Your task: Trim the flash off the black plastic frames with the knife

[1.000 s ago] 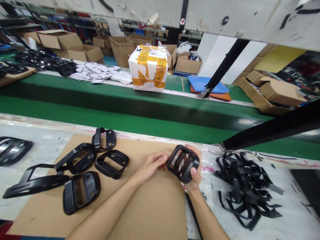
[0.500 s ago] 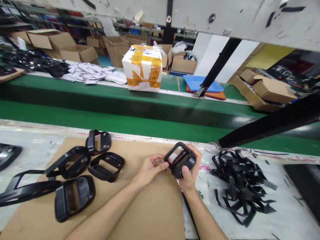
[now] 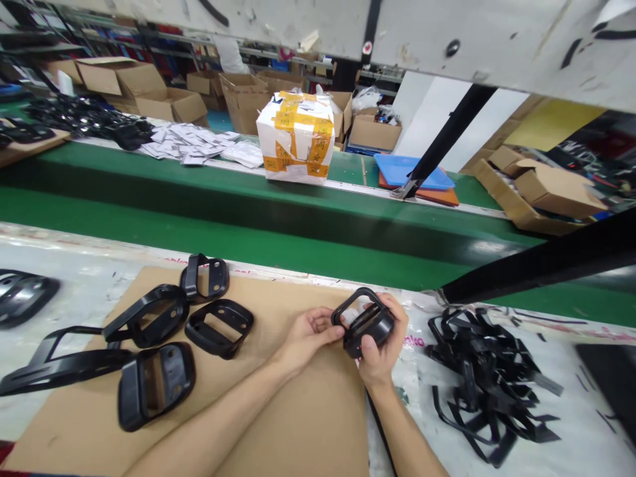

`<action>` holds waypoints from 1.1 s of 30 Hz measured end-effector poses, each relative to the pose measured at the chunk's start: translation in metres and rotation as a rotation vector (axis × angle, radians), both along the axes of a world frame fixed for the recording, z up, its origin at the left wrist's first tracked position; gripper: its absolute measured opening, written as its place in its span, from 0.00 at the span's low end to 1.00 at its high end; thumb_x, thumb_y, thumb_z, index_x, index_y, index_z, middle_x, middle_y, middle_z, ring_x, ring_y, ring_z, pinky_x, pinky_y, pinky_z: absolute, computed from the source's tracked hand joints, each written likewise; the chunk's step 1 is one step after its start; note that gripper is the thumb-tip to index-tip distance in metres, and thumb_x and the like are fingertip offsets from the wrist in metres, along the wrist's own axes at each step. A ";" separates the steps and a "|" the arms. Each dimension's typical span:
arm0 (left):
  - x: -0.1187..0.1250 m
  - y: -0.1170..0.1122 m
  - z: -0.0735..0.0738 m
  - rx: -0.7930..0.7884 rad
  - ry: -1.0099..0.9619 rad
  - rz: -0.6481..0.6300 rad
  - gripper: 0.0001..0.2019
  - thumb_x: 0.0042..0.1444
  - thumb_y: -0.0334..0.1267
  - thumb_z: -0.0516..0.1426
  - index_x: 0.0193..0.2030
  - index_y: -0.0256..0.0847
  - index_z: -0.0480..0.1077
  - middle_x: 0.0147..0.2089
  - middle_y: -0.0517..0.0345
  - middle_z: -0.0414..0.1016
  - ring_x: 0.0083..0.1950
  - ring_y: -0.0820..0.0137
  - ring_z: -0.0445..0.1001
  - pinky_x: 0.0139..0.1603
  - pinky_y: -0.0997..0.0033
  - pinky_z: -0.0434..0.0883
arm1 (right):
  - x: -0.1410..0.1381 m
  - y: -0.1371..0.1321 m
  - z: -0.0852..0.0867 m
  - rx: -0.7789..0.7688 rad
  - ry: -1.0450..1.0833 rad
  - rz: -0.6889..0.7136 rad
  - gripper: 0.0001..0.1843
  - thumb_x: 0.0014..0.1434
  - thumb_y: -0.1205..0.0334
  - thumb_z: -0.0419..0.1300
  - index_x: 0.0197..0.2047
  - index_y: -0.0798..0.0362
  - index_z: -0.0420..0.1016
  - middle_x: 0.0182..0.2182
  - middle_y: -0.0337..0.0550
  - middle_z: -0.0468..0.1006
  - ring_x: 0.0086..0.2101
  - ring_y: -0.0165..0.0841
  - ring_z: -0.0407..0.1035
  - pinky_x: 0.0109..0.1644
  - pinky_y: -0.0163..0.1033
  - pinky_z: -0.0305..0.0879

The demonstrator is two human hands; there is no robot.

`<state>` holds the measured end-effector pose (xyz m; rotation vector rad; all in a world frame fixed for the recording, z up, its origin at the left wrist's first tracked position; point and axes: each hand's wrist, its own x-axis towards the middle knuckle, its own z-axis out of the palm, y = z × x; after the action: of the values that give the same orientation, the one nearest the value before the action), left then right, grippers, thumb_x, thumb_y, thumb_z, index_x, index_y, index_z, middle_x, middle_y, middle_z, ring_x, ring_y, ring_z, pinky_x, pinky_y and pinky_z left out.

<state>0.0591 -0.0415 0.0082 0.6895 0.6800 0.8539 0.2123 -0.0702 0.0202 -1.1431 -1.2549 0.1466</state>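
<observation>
A black plastic bracket with an open loop [image 3: 368, 330] is held up over the right edge of a sheet of brown cardboard [image 3: 298, 424]. My right hand [image 3: 385, 348] wraps round its right side, thumb on the near face. From the left, my left hand [image 3: 313, 334] pinches the left end of the loop between thumb and fingers. Several similar black brackets lie on the cardboard's left part, among them an oval one [image 3: 220, 328] and a nearer one [image 3: 158, 384]. To the right of my hands is a tangled heap of thin black strips [image 3: 489, 377].
A black post [image 3: 536, 262] slants up to the right behind the strips. Beyond the bench runs a green conveyor [image 3: 223, 238]. Across it stand a white box with yellow tape [image 3: 297, 139], a pile of white packets [image 3: 189, 142] and a blue tray [image 3: 412, 173].
The view has swung slightly left, so most things sit a little further right in the picture. Both hands keep the same hold on the bracket.
</observation>
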 end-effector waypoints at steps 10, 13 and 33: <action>-0.001 0.003 0.011 0.069 0.006 0.026 0.24 0.43 0.47 0.81 0.37 0.35 0.78 0.37 0.54 0.82 0.37 0.71 0.78 0.43 0.74 0.73 | -0.005 0.000 -0.011 -0.177 0.447 0.109 0.34 0.62 0.35 0.60 0.62 0.47 0.69 0.54 0.50 0.73 0.50 0.49 0.73 0.53 0.56 0.71; -0.001 0.005 0.013 0.063 0.013 0.006 0.25 0.42 0.47 0.81 0.38 0.35 0.78 0.38 0.53 0.83 0.39 0.69 0.79 0.45 0.72 0.74 | -0.006 0.001 -0.011 -0.163 0.483 0.105 0.35 0.60 0.34 0.62 0.61 0.48 0.70 0.53 0.50 0.74 0.48 0.49 0.74 0.50 0.54 0.72; -0.002 0.001 0.011 0.129 0.072 0.018 0.26 0.52 0.55 0.76 0.45 0.34 0.81 0.43 0.46 0.84 0.42 0.62 0.80 0.43 0.70 0.73 | 0.002 0.001 -0.003 0.021 -0.025 0.031 0.33 0.64 0.39 0.64 0.64 0.49 0.70 0.55 0.52 0.72 0.55 0.51 0.69 0.59 0.60 0.67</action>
<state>0.0575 -0.0403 0.0194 0.8343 0.7003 0.8987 0.2144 -0.0694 0.0174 -1.1105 -1.2937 0.1424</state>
